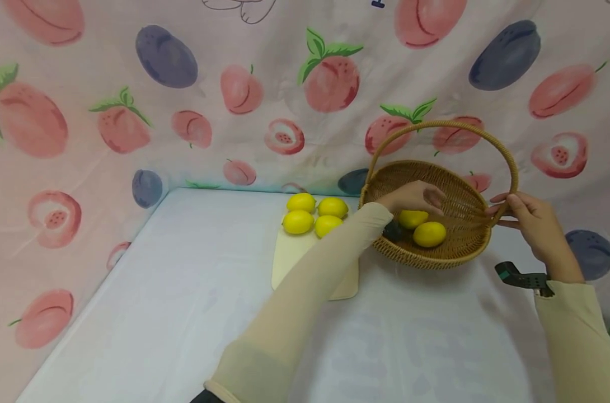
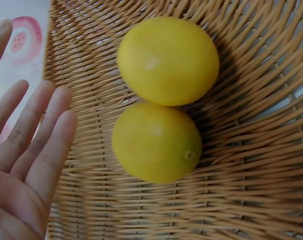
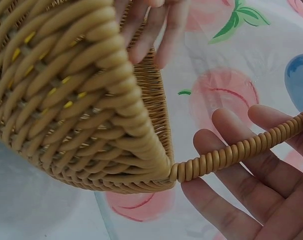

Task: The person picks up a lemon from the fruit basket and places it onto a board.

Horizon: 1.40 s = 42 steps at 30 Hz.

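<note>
Spreading slightly, fingers of the left hand (image 1: 411,196) are holding nothing, hovering beside two touching lemons (image 1: 430,234) inside the basket (image 1: 461,212). The right hand (image 1: 536,224) is pinching the handle (image 1: 451,124) between thumb and fingers. Work is looking partway along: two are lying inside, four more lemons (image 1: 298,222) are apparently waiting on the board (image 1: 290,252). Smooth yellow ovals are contrasting with coarse tan wicker; tight coils are wrapping the arched handle. Pale, round-cornered board is resting on the white table (image 1: 184,280); fruit-printed cloth (image 1: 280,50) is hanging behind.
</note>
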Motion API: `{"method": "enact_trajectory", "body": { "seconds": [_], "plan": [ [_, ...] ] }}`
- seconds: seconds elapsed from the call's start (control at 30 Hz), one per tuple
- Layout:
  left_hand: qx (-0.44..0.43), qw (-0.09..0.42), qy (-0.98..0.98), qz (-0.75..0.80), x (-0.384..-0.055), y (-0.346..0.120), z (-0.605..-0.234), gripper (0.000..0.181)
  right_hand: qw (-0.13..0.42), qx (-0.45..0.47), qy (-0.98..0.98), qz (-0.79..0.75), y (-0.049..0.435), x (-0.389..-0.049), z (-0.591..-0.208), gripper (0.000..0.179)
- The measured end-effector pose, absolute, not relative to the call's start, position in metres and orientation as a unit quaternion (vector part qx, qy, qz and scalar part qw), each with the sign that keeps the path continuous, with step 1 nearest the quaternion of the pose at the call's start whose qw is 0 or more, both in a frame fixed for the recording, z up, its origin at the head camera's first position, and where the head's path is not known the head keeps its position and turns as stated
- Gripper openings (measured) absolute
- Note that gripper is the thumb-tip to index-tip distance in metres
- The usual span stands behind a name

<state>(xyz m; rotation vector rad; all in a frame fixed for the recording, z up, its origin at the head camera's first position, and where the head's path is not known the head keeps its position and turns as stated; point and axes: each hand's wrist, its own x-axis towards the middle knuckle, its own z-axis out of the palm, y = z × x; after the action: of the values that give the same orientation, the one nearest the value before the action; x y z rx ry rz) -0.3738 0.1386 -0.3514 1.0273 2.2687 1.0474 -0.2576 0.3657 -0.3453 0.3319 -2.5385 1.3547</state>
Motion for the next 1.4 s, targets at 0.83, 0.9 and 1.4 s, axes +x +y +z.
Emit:
{"method": "enact_trajectory", "body": {
  "seconds": [0.83, 0.9, 1.4],
  "plan": [
    [0.349, 0.289, 0.859, 0.240, -0.370, 0.145, -0.363, 0.055, 0.120, 0.103, -0.879, 0.450, 0.363, -0.259, -0.343, 0.028],
    [0.354, 0.289, 0.857, 0.238, -0.370, 0.145, -0.364, 0.054, 0.120, 0.104, -0.878, 0.451, 0.363, -0.259, -0.343, 0.028],
    [0.373, 0.340, 0.821, 0.267, -0.369, 0.142, -0.364, 0.048, 0.124, 0.109, -0.874, 0.456, 0.363, -0.260, -0.344, 0.028]
  ]
}}
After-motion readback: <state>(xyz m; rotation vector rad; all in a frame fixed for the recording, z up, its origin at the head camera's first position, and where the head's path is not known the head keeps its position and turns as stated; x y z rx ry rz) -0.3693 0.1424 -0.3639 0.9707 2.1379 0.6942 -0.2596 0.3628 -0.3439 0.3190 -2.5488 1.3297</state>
